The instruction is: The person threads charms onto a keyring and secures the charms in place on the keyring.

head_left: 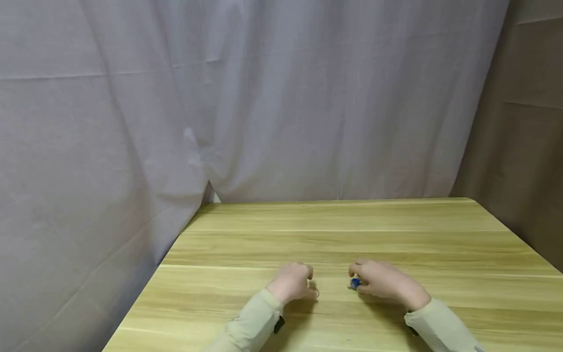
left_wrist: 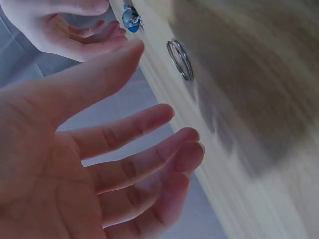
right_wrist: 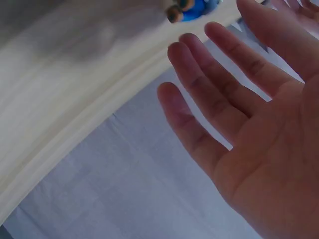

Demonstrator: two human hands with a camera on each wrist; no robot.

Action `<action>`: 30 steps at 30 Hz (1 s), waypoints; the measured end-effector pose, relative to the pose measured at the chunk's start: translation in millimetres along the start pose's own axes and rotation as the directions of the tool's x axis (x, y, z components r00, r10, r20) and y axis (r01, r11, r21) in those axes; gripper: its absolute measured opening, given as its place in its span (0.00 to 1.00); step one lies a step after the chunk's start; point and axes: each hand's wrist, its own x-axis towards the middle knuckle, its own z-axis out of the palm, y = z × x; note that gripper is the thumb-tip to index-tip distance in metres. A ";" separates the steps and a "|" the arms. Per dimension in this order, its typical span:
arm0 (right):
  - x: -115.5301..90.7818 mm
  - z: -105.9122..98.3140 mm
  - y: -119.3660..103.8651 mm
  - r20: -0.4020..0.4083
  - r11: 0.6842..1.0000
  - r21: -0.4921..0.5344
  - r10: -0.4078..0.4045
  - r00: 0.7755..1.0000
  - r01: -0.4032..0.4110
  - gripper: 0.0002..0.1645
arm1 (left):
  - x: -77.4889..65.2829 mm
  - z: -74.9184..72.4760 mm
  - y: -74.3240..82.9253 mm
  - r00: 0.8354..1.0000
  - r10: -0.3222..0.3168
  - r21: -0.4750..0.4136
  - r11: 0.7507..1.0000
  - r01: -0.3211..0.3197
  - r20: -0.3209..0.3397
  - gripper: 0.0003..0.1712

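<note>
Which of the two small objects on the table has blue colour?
The trinket beside the right hand is the blue one. The other object, the looped metal ring near the left hand, is plain silvery.

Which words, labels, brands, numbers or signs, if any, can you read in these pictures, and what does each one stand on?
None: no text, number or sign can be read in any view.
Small blue item: too small and blurred to tell whether it bears any marking.
Metal ring: no lettering can be made out.
Table: only wood grain shows.
Grey cloth: only folds and creases show.
</note>
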 end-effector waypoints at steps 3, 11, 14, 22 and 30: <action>0.9 4.3 0.9 0.004 1.000 0.014 -0.014 1.000 0.014 0.14 | 1.8 0.3 2.3 1.000 -0.002 -0.007 1.000 0.002 0.017 0.20; 4.5 16.2 4.0 -0.035 0.996 -0.012 -0.084 0.996 0.084 0.15 | 5.6 3.1 5.7 0.999 0.007 0.042 0.999 -0.008 0.031 0.14; 5.7 19.3 4.0 -0.048 0.995 -0.029 -0.101 0.994 0.100 0.15 | 6.8 4.7 5.7 1.000 0.015 0.034 0.999 -0.015 0.024 0.12; 7.3 23.4 0.5 -0.036 0.997 -0.004 -0.079 0.996 0.079 0.15 | 8.5 6.6 11.1 0.999 0.037 0.113 0.993 -0.039 0.020 0.10; 8.8 30.1 -2.7 -0.104 0.990 -0.130 -0.075 0.992 0.061 0.18 | 3.6 13.4 28.4 0.999 -0.006 0.394 0.919 -0.014 0.049 0.06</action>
